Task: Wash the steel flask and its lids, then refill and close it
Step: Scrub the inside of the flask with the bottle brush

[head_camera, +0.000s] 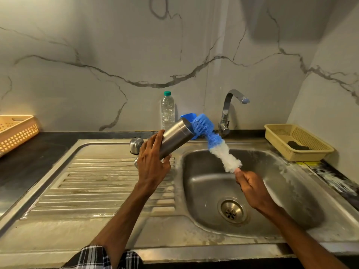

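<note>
Scrubbing step: my L grip [153, 158] wraps round the tilted steel flask [175, 139], R grip [250, 183] pinches the brush [212, 141] handle, bristles bent at the mouth up-left of it; next, prob. straighten & push in.

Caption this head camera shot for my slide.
At the sink, the left hand holds the tilted steel flask while the right hand holds a bottle brush at its mouth.
</note>
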Motion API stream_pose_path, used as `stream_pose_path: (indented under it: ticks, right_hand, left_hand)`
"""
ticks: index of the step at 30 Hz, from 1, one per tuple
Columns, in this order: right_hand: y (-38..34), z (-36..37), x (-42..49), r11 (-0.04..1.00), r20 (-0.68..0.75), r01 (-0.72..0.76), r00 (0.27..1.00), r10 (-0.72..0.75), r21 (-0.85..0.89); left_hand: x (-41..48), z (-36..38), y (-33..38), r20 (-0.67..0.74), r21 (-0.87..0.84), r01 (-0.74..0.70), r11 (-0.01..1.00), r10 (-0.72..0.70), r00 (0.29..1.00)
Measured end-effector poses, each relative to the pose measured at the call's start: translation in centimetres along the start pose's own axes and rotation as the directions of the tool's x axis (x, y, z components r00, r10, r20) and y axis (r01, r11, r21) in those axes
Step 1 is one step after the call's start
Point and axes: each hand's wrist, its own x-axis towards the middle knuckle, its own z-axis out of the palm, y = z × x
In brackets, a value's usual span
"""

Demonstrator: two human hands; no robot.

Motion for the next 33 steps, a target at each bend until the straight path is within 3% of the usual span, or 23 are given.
stream_pose_path:
  ticks: [15,33]
  right_hand:
    - [-0.1,0.1,0.1,0.997,-0.026,0.048,0.998,-0.049,-0.054]
    - [-0.2,0.0,0.0,0.996,-0.049,0.035,0.998,-0.039,-0.077]
  left_hand:
    - [-0.2,-0.2,0.2,0.006,0.012,0.013,1.0,-0.013,1.0]
    - [-0.6,-0.4,0.8,0.004,0.069,-0.079,0.994,0.079,0.997]
